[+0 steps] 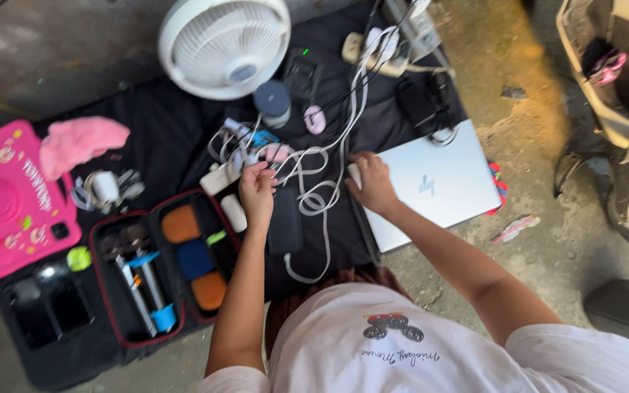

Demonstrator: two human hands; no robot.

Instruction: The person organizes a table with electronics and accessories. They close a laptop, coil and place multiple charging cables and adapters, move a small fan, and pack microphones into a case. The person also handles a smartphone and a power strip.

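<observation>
left hand point(257, 191): nearest the lens, fingers curled on the white cables point(314, 182) on the black mat point(161, 124)
right hand point(373, 182): closed around a small white plug by the silver laptop point(438, 185)
risk: tangled loops could snag and drag the power bank point(284, 222)

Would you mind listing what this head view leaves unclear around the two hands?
- Left hand: whether its fingertips pinch a white cable; the tangle hides the grip.
- Right hand: the small white object under it is mostly covered by the fingers.
- Silver laptop: its near edge is hidden by the right forearm.
- Black power bank: partly under the left wrist.
</observation>
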